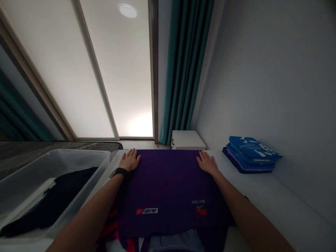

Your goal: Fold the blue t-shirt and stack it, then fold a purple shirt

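Note:
A dark purple jersey (168,185) with small logos lies spread flat on the white table (275,206) in front of me. My left hand (129,160), with a black watch on its wrist, rests flat and open on the jersey's far left corner. My right hand (207,162) lies flat and open on the far right corner. Neither hand holds anything.
A clear plastic bin (39,175) with dark clothes inside stands at the left. A stack of folded blue shirts (250,154) sits at the table's back right by the wall. A small white cabinet (187,140), teal curtains (183,70) and a frosted window are beyond.

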{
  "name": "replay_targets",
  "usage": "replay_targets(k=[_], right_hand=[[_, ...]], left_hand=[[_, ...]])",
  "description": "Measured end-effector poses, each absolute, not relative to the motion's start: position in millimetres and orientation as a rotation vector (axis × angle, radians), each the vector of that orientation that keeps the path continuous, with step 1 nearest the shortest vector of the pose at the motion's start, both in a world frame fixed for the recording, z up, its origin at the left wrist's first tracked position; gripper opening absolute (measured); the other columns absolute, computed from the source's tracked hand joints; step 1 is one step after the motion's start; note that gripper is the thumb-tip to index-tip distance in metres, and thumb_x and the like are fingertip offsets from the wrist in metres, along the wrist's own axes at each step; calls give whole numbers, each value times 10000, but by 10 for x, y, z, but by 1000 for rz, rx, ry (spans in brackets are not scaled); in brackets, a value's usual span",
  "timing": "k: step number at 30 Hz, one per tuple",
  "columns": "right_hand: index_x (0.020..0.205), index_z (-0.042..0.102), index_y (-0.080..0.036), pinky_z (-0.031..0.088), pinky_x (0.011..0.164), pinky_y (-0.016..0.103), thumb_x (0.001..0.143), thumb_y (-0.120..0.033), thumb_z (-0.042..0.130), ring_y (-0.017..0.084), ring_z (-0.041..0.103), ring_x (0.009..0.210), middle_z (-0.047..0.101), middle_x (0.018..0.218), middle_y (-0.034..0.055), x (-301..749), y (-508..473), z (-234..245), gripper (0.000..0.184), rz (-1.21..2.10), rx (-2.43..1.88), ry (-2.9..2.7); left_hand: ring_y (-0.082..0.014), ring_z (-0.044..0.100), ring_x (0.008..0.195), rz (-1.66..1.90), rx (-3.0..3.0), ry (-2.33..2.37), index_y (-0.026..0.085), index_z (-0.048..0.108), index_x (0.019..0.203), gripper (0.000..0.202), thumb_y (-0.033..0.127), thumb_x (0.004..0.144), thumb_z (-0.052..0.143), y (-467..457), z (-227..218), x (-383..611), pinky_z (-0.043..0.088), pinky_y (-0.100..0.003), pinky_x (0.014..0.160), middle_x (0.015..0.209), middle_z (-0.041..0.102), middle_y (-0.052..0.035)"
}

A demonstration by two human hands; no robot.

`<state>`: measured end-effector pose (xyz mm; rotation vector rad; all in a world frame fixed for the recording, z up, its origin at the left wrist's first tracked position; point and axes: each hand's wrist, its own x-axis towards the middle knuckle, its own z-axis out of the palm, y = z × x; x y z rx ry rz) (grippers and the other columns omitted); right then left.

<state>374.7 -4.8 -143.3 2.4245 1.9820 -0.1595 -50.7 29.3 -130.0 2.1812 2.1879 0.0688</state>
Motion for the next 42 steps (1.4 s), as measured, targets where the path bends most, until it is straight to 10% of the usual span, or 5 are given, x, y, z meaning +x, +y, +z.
replay_targets(k=[12,22,42], right_hand=[[1450,373,-87,125,1153,499,956,-382,276,263,204,1439,291,1553,154,3569,130,-1322,583,-65,2452,2027],[1537,188,-177,15,1173,491,966,-495,132,190,57,1475,136,1611,42,3006,187,-1384,656,-256,2274,2234],[1520,233,-96,23,1180,478,971,-437,174,211,87,1475,164,1600,93,3584,-215,-1329,649,-64,2257,2138]], left_hand=[[-230,168,1470,85,2220,2197,142,284,1505,635,472,969,201,261,-1301,-476,156,-486,1177,1587,221,-85],[-219,137,1476,68,2198,2210,112,243,1515,670,482,962,170,261,-1308,-487,133,-495,1183,1592,199,-83],[-252,132,1476,113,2396,2206,99,366,1465,610,439,965,281,-64,-1215,-306,107,-465,1192,1584,217,-132]])
